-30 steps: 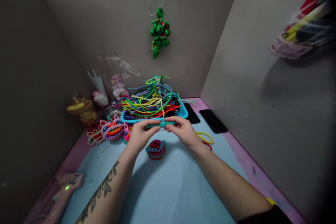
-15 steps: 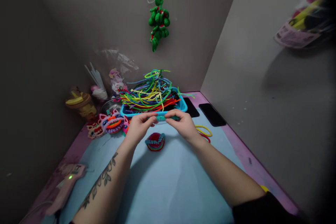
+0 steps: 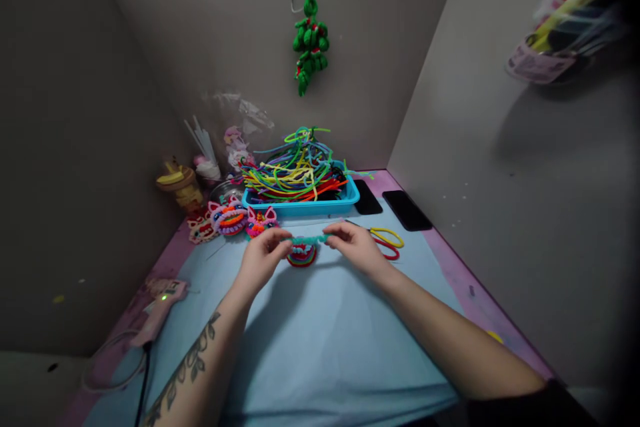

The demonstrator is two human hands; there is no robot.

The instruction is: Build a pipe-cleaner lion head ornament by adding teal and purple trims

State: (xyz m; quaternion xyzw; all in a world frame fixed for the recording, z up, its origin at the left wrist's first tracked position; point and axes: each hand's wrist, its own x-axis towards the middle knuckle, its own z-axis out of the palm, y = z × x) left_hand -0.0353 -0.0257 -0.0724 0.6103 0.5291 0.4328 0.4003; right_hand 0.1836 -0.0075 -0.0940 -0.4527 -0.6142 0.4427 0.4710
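Note:
Between my two hands a short teal twisted pipe cleaner (image 3: 308, 240) is stretched level above the table. My left hand (image 3: 266, 255) pinches its left end, and my right hand (image 3: 354, 244) pinches its right end. Just below and behind it on the blue cloth sits a small round pipe-cleaner piece (image 3: 302, 259) in red, green and light blue, its upper part covered by the teal strand. Near my right hand lie scissors (image 3: 389, 245) with one yellow and one red handle loop.
A blue tray (image 3: 305, 208) heaped with colourful pipe cleaners stands at the back. Several pipe-cleaner animal heads (image 3: 229, 217) sit left of it. Two black phones (image 3: 406, 211) lie at right. A pink glue gun (image 3: 161, 310) with a cord rests at left. Green pipe-cleaner work (image 3: 311, 43) hangs above.
Both hands have come down from in front of the tray, drawing slightly apart, so more of the teal pipe cleaner shows. It now overlaps the round piece. The camera view has shifted.

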